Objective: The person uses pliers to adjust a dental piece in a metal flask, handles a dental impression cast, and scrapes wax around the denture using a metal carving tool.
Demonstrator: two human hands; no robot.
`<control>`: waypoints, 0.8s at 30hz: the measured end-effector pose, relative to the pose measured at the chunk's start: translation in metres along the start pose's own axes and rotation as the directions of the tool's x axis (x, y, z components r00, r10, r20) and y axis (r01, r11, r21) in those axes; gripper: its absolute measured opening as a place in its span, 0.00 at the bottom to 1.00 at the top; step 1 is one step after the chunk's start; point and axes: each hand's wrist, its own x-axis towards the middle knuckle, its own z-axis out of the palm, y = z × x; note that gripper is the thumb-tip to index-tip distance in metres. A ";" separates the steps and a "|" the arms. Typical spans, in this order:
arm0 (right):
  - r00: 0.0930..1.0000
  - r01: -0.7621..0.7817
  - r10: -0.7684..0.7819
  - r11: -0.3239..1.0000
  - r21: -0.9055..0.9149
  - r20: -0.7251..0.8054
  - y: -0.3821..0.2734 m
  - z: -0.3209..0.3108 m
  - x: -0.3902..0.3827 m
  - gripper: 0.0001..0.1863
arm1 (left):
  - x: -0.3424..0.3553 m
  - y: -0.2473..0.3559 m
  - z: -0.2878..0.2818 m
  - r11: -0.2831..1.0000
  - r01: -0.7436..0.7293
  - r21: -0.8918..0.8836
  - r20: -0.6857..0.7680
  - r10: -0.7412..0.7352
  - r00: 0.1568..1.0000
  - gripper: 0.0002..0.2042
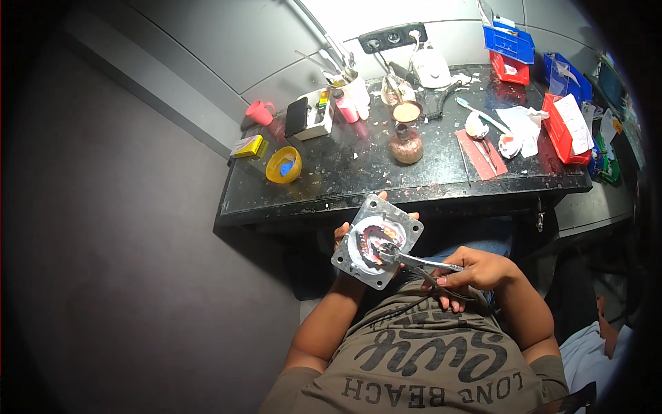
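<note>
In front of my torso, below the bench edge, my left hand [341, 234] grips a square metal dental flask plate [412, 232] from beneath, fingertips showing past its edges. The plate is tilted and has a hole at each corner. White plaster [354, 250] fills its round middle, around a dark red, arch-shaped denture mould [367, 241]. My right hand [486, 269] is closed on the handles of metal pliers [431, 263]. Their jaws rest at the plaster, near the arch's right side; whether they bite on anything is too small to tell.
On the black bench [331, 176] stand a yellow bowl [292, 174] with blue stuff, a pink mug [261, 112], a brown jar [407, 146] and a pink slab [491, 168] bearing tools. Red bins [562, 141] are at right. Another person's white clothing [586, 352] shows lower right.
</note>
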 end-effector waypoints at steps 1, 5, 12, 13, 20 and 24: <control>1.000 -0.004 0.004 1.000 0.006 0.000 0.000 0.000 0.000 0.17 | 0.000 0.000 0.000 1.000 0.003 -0.010 0.001 -0.003 1.000 0.47; 1.000 -0.006 0.005 1.000 0.027 0.005 0.002 -0.002 0.001 0.17 | 0.000 0.000 0.000 0.998 -0.012 0.063 -0.048 0.015 0.999 0.47; 1.000 0.008 -0.008 1.000 0.021 0.017 0.002 -0.002 0.001 0.18 | 0.001 0.001 0.000 0.999 0.016 0.041 -0.005 -0.015 1.000 0.47; 1.000 0.009 -0.010 1.000 0.021 0.019 0.002 -0.003 0.001 0.17 | 0.001 0.001 -0.002 0.999 0.004 0.050 -0.013 -0.004 1.000 0.47; 1.000 0.017 -0.017 1.000 0.013 -0.003 0.004 -0.001 0.002 0.17 | 0.001 0.002 0.000 0.997 0.003 0.081 -0.028 -0.001 1.000 0.48; 1.000 0.010 -0.010 1.000 -0.018 -0.014 0.007 -0.004 0.006 0.16 | 0.000 0.001 0.001 0.996 -0.007 0.085 -0.057 0.012 0.998 0.48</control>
